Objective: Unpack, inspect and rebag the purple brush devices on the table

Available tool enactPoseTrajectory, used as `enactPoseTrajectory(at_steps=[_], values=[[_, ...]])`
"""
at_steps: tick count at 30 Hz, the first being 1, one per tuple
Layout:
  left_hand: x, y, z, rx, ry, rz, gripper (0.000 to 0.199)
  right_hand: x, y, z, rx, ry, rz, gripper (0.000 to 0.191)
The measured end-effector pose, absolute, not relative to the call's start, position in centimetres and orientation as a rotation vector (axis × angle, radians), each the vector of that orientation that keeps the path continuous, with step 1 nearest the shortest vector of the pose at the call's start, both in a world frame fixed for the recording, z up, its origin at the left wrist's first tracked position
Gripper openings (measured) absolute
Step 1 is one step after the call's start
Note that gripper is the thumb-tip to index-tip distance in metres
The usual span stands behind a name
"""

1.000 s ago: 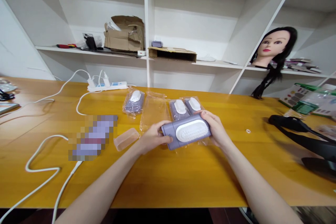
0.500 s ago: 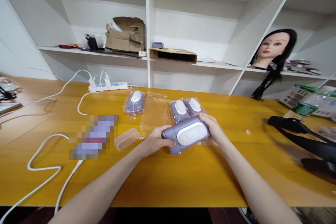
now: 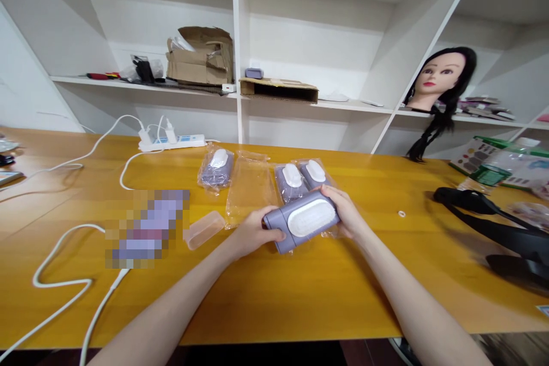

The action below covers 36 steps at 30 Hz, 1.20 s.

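The left hand [image 3: 254, 233] and right hand [image 3: 345, 213] clasped a grey device [image 3: 278, 230] by its ends, leaving its white panel [image 3: 311, 217] uncovered and facing up, over a yellow table [image 3: 300, 297], near bagged devices [image 3: 291, 180].

Bright, even light, soft glare on the tabletop [image 3: 326, 297], and curved wide-angle edges.

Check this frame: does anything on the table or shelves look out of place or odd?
A pixelated patch on the table hides whatever lies there. On the shelves, a cardboard box is torn open, and a mannequin head lets its braid hang over the edge.
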<state>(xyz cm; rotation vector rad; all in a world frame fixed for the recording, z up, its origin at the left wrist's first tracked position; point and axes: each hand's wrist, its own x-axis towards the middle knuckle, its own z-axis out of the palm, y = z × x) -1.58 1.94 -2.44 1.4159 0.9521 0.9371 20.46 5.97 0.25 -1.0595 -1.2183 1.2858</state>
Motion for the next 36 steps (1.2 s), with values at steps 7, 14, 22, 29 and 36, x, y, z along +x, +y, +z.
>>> enactPoseTrajectory(at_steps=[7,14,22,29,36], values=[[-1.7,2.0,-2.2,1.318,0.979,0.953,0.055,20.6,6.3,0.0,-1.059,-1.132,1.288,0.028],[-1.3,1.9,-2.3,1.114,1.027,0.969,0.049,20.6,6.7,-0.8,-1.029,-1.039,1.264,0.03],[-1.3,2.0,-2.2,1.062,1.001,0.915,0.044,20.6,6.8,-1.3,-1.004,-1.027,1.29,0.029],[-1.4,1.8,-2.2,1.129,0.858,0.976,0.037,20.8,6.6,-0.5,-1.001,-1.071,1.303,0.027],[-1.4,2.0,-2.6,1.155,0.792,1.031,0.037,21.0,6.3,0.3,-0.957,-1.125,1.268,0.027]])
